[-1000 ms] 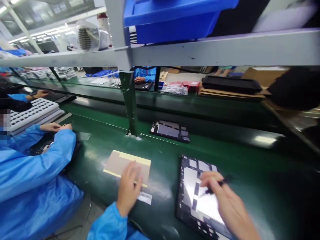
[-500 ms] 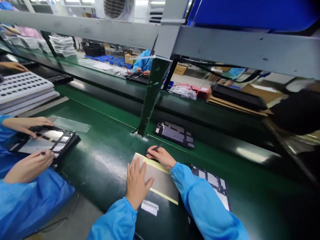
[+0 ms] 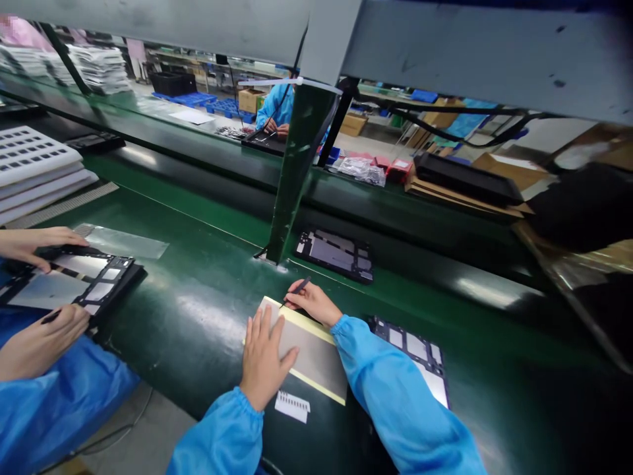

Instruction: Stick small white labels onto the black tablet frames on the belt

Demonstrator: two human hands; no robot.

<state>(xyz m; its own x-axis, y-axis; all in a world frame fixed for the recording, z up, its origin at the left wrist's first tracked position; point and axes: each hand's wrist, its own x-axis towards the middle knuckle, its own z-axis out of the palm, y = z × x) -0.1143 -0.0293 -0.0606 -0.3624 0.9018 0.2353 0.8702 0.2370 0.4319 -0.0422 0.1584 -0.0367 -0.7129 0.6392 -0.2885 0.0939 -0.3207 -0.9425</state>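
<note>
My left hand [image 3: 266,359] lies flat with spread fingers on a grey sheet with yellow edges [image 3: 316,353], holding it against the green bench. At the sheet's far edge, my right hand [image 3: 312,301] pinches a pair of dark tweezers [image 3: 298,288], tips pointing down at the yellow strip. Below the sheet lies a small white label strip [image 3: 293,406] with dark marks. A black device frame with silver panels [image 3: 418,353] is partly covered by my right sleeve. Another such device frame [image 3: 336,254] rests beyond my right hand.
On the left a co-worker's hands [image 3: 42,340] work on a similar device [image 3: 74,280], near a clear plastic sheet [image 3: 126,241]. White foam trays [image 3: 37,165] are stacked behind. A green post [image 3: 294,178] rises from the bench under a grey beam [image 3: 469,56].
The view has tilted down slightly. My right hand has turned the tweezers steeper, with their tips now at the sheet's yellow edge. My left hand stays flat on the sheet.
</note>
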